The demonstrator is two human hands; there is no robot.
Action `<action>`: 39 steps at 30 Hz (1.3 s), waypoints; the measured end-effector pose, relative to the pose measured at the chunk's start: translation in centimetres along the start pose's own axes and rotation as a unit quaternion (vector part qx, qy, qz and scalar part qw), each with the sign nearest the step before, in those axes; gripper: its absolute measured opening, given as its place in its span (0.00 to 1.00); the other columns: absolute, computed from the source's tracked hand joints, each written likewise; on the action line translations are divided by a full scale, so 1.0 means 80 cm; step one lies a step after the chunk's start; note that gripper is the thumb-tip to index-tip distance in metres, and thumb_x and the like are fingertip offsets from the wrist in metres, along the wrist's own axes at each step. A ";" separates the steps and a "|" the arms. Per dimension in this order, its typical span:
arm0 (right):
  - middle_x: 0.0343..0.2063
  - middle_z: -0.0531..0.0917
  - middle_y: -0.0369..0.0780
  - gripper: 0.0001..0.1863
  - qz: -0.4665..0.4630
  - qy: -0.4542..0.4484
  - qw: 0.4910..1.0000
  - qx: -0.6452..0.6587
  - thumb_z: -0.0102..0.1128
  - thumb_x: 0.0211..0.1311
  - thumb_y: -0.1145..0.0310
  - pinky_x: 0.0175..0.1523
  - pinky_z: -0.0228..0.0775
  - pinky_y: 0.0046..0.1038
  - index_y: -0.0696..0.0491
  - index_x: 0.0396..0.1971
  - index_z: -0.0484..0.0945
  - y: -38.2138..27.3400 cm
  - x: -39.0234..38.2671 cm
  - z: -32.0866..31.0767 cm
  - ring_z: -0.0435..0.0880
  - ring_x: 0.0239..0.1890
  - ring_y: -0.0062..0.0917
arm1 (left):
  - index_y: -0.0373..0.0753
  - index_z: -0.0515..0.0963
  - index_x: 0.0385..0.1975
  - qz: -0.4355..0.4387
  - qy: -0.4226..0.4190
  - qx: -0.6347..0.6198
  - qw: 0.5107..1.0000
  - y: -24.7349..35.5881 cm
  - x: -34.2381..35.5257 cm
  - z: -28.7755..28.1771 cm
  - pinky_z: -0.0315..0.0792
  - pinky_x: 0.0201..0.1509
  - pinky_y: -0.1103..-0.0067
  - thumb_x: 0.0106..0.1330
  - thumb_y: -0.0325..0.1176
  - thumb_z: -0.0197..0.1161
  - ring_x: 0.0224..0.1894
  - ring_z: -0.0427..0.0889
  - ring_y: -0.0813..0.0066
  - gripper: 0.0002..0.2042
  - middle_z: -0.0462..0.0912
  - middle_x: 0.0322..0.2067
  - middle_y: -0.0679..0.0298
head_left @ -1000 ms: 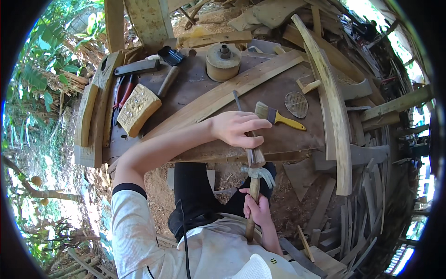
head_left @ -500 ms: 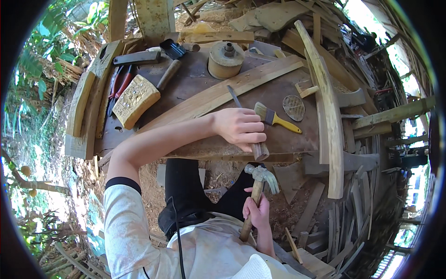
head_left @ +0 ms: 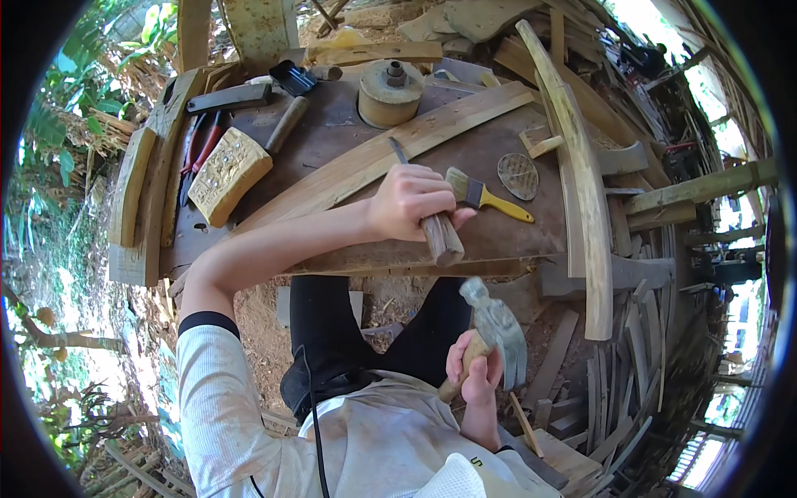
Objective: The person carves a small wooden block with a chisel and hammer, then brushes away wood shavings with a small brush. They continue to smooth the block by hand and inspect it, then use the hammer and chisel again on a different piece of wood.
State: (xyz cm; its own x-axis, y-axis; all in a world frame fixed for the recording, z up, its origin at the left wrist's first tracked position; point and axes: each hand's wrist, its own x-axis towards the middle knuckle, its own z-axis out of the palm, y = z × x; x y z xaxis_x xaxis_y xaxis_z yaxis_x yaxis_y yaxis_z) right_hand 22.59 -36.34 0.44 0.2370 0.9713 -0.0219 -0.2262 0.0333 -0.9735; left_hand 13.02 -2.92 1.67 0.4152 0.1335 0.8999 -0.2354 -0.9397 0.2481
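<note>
My left hand (head_left: 413,202) is closed around the wooden handle of a chisel (head_left: 442,239). Its narrow metal blade points away from me and lies over the long wooden plank (head_left: 349,178) on the workbench; whether the tip touches the wood I cannot tell. The handle's butt end comes out toward me over the bench's near edge. Lower right, in front of my body, my right hand (head_left: 476,369) grips a claw hammer (head_left: 498,332) by its wooden handle, close below the metal head. The hammer is apart from the chisel.
On the workbench (head_left: 328,145) are a yellow-handled brush (head_left: 490,199), an oval wooden piece (head_left: 519,176), a wooden mallet (head_left: 231,177), red-handled pliers (head_left: 202,149) and a round wooden block (head_left: 388,93). A long curved pole (head_left: 581,178) spans the right side. Offcuts (head_left: 635,357) lie lower right.
My right hand has moved a little up and right, turning the hammer head. My left hand has tilted the chisel, so its butt end points more toward me. The view has shifted slightly.
</note>
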 end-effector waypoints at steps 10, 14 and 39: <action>0.24 0.86 0.43 0.25 -0.028 0.032 0.997 -0.065 0.56 0.78 0.55 0.28 0.71 0.29 0.66 0.38 0.87 -0.037 0.004 0.018 0.83 0.24 0.24 | 0.41 0.71 0.19 -0.020 0.036 -0.027 0.999 0.010 0.010 0.000 0.63 0.21 0.71 0.59 0.21 0.77 0.16 0.72 0.64 0.18 0.70 0.15 0.63; 0.23 0.85 0.43 0.16 -0.182 0.007 0.983 0.028 0.72 0.63 0.61 0.26 0.72 0.28 0.62 0.31 0.84 -0.015 0.012 0.024 0.83 0.22 0.26 | 0.41 0.70 0.17 -0.055 0.071 -0.011 0.996 0.011 0.011 0.000 0.66 0.22 0.69 0.59 0.23 0.76 0.17 0.74 0.61 0.17 0.72 0.15 0.62; 0.21 0.74 0.35 0.40 -0.174 0.027 0.970 -0.165 0.51 0.74 0.22 0.24 0.56 0.25 0.53 0.39 0.73 0.062 0.035 0.019 0.68 0.19 0.18 | 0.43 0.71 0.17 -0.048 0.047 -0.011 0.998 0.005 -0.004 -0.004 0.67 0.23 0.68 0.55 0.26 0.74 0.18 0.75 0.62 0.14 0.72 0.15 0.64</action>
State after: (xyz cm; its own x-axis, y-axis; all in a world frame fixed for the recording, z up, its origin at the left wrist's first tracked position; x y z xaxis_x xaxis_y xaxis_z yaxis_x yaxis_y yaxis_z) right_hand 20.72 -33.09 -4.12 0.2964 0.9006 0.3178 0.1892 0.2708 -0.9439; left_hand 12.52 -3.27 1.60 0.3530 0.2523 0.9010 -0.2181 -0.9143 0.3415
